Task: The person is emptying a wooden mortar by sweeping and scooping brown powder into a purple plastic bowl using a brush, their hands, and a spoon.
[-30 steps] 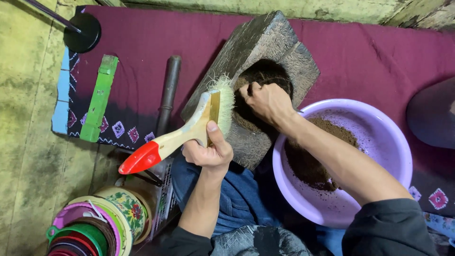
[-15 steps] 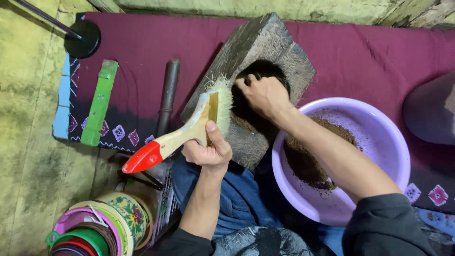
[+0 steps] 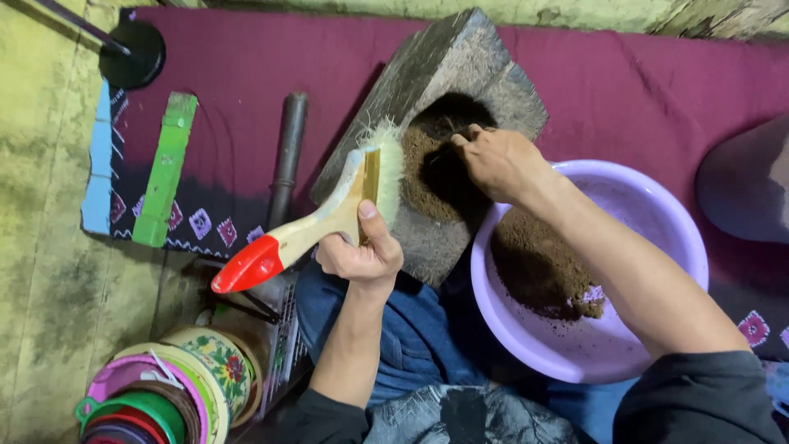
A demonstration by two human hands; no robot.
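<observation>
Stone mortar block (image 3: 460,90), tilted over lavender plastic basin (image 3: 657,247); brown powder (image 3: 419,168) in its hollow. Left hand (image 3: 362,255) clamped on flat paintbrush (image 3: 329,218), bristles at the hollow's edge. Right hand (image 3: 497,160) curled, fingertips in the hollow; short downhill strokes toward the basin would likely spill least.

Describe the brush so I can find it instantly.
Start at the tilted grey stone block on the maroon cloth. Against its left edge, the left hand holds a flat paintbrush: pale bristles, wooden handle, bright red tip, unlike the dark rod beside it.
</observation>
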